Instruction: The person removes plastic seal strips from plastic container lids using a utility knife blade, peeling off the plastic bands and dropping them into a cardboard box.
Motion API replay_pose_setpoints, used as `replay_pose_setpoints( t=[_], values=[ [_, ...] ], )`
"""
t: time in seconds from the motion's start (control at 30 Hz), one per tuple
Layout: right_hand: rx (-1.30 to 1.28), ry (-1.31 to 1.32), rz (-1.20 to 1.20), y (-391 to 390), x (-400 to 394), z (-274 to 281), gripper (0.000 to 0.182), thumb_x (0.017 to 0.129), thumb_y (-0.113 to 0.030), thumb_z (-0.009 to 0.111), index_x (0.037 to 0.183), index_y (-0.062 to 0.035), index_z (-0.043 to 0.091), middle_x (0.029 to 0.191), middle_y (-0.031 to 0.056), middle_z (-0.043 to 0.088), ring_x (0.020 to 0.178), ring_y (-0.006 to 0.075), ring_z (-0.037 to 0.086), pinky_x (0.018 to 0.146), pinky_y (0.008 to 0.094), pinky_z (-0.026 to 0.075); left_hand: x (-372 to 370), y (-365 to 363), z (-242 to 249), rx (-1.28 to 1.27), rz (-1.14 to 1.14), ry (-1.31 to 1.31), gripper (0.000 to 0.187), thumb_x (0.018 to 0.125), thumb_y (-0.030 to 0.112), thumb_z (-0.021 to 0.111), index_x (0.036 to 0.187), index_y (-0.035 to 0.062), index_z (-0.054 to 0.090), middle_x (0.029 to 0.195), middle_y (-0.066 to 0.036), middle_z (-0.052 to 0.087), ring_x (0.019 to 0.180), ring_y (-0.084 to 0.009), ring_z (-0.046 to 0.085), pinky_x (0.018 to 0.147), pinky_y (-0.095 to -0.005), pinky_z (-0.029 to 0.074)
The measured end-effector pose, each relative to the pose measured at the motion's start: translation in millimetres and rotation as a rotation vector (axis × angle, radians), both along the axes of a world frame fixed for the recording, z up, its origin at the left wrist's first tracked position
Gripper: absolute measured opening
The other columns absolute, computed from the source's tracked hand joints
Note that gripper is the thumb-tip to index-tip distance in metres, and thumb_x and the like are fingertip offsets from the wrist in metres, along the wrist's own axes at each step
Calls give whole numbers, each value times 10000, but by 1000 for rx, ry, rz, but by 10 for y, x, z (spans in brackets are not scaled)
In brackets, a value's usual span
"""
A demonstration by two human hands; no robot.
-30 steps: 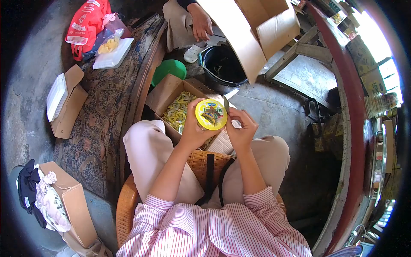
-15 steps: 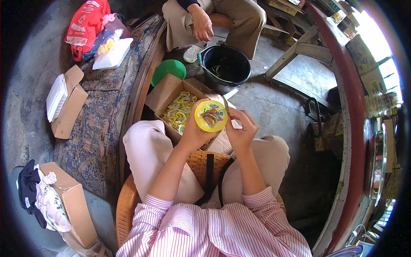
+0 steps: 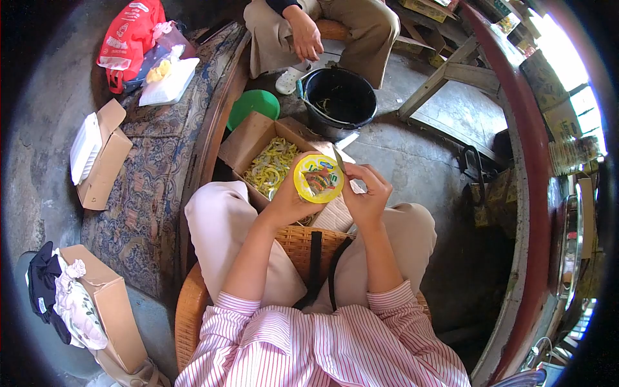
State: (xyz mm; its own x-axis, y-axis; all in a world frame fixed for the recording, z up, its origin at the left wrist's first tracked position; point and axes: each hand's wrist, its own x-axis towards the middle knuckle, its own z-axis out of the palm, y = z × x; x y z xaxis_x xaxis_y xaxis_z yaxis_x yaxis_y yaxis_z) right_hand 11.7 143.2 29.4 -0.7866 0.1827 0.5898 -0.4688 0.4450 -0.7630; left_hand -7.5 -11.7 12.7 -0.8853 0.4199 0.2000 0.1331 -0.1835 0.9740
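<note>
Over my lap, my left hand point(image 3: 289, 201) is wrapped round a yellow-rimmed round cup point(image 3: 318, 178) with a printed lid that faces up. My right hand point(image 3: 366, 193) pinches a small knife point(image 3: 339, 158), its blade pointing up and away beside the cup's right edge. Beyond my left hand is an open cardboard box point(image 3: 248, 143) holding many yellow strips point(image 3: 274, 161). Part of the box is hidden behind my hands and the cup.
A black bucket point(image 3: 340, 103) stands on the floor beyond the box, beside a green round object point(image 3: 253, 108). Another person point(image 3: 380, 32) sits behind the bucket. Left is a patterned bench point(image 3: 138, 213); right, a red-brown frame point(image 3: 534, 258).
The cup has tilted slightly and its lid looks more crumpled. The knife has shifted a little to the left and up from the rim. The other person's hand has barely moved.
</note>
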Motion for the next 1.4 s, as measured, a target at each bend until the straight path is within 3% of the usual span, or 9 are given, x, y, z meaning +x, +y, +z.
replay_pose_setpoints(
  t=[0.2,0.3,0.5,0.7,1.2,1.4],
  values=[
    [2,-33,11,1,20,-9,245,634,102,609,859,11,643,768,110,643,677,151,624,609,237,490,23,6,38,-6,-46,27,755,606,41,731,1227,70,303,1140,-78,429,1094,-160,427,933,-298,358],
    [-29,-16,-36,-50,18,-8,235,636,99,615,852,11,642,761,106,641,678,145,626,605,231,490,85,98,76,66,98,20,753,611,72,753,1202,68,286,1113,-90,431,1079,-153,438,923,-298,366],
    [-50,18,-135,-83,5,-39,220,635,88,634,840,9,641,756,104,640,653,139,626,596,220,488,24,76,-2,-128,153,51,735,645,94,750,1205,58,276,1123,-89,447,1075,-165,456,924,-299,365],
    [-13,68,-196,-118,19,-14,210,641,83,639,835,4,641,727,96,634,635,141,623,582,223,485,40,100,-140,79,84,-79,740,681,102,728,1258,45,269,1171,-93,450,1101,-172,450,943,-306,352],
    [3,70,-189,-120,24,-39,188,634,85,645,802,0,644,709,99,631,616,140,619,574,227,477,45,110,-126,58,159,29,705,707,87,708,1257,38,270,1179,-99,456,1108,-168,445,940,-315,359],
    [24,60,-168,-86,24,-38,219,627,91,634,825,-3,649,717,101,630,641,152,622,585,228,477,51,97,-60,40,89,4,673,695,83,704,1240,31,314,1161,-90,463,1093,-162,451,936,-308,361]
  ],
)
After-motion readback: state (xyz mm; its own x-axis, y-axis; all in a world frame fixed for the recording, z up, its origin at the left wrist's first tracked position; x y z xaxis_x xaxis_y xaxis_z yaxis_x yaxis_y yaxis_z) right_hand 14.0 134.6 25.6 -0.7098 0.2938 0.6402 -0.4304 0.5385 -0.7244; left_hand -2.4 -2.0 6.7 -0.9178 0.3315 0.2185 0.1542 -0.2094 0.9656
